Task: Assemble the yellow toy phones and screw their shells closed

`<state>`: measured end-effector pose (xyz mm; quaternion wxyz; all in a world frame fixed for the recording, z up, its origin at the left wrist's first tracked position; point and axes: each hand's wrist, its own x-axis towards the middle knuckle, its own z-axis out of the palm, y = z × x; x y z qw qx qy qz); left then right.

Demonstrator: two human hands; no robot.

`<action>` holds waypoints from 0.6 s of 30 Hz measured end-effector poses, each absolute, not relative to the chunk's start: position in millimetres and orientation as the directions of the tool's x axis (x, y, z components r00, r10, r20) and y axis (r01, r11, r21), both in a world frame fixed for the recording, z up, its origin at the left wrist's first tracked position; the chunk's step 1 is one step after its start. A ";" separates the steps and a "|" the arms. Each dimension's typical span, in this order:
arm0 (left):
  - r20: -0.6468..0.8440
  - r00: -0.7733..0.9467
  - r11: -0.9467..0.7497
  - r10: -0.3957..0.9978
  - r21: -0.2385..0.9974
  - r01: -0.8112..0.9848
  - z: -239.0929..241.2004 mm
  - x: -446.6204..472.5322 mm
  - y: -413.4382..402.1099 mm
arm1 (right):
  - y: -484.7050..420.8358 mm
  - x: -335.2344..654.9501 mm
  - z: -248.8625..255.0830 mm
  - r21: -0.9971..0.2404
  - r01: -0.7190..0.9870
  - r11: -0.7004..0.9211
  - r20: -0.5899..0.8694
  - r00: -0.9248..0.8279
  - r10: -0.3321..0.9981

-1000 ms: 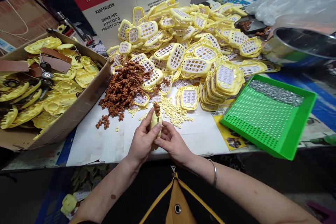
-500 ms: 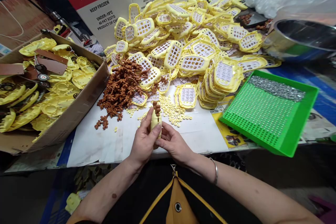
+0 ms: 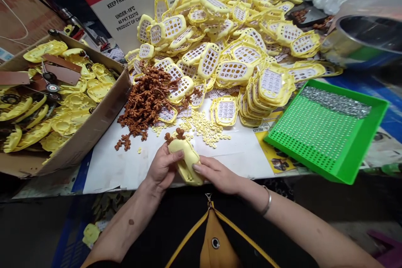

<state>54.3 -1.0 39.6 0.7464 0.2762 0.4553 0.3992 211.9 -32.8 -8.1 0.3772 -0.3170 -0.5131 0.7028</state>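
Observation:
My left hand (image 3: pixel 162 167) and my right hand (image 3: pixel 216 174) both grip one yellow plastic shell (image 3: pixel 186 160) near the table's front edge. The shell lies tilted, its smooth back up, and brown rubber pieces (image 3: pixel 176 135) stick out of its far end. Just beyond lies a heap of brown rubber pieces (image 3: pixel 145 102) and a scatter of small pale yellow rings (image 3: pixel 205 127). A big pile of yellow shells with white keypad grids (image 3: pixel 232 46) covers the table behind them.
An open cardboard box (image 3: pixel 94 127) of yellow parts stands at the left. A green perforated tray (image 3: pixel 326 134) with a row of small metal parts (image 3: pixel 337 101) sits at the right. A metal bowl (image 3: pixel 364 39) and a printed carton (image 3: pixel 125 0) stand at the back.
The yellow shell was held upright between both hands; now it is turned down, flatter and nearer the table edge, with the brown pieces pointing away from me.

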 end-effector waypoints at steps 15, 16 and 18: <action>-0.376 0.257 0.450 0.890 0.818 -0.359 41.1 51.4 -10.7 | -42.2 214.6 -5.4 -0.781 0.412 0.469 0.371 -0.297 0.880; -0.349 0.254 0.421 0.902 0.841 -0.340 41.7 50.5 -10.9 | -41.4 216.6 -2.0 -0.788 0.385 0.480 0.389 -0.293 0.874; -0.288 0.260 0.361 0.922 0.881 -0.305 42.7 49.4 -11.7 | -40.7 219.4 6.1 -0.781 0.343 0.522 0.441 -0.288 0.850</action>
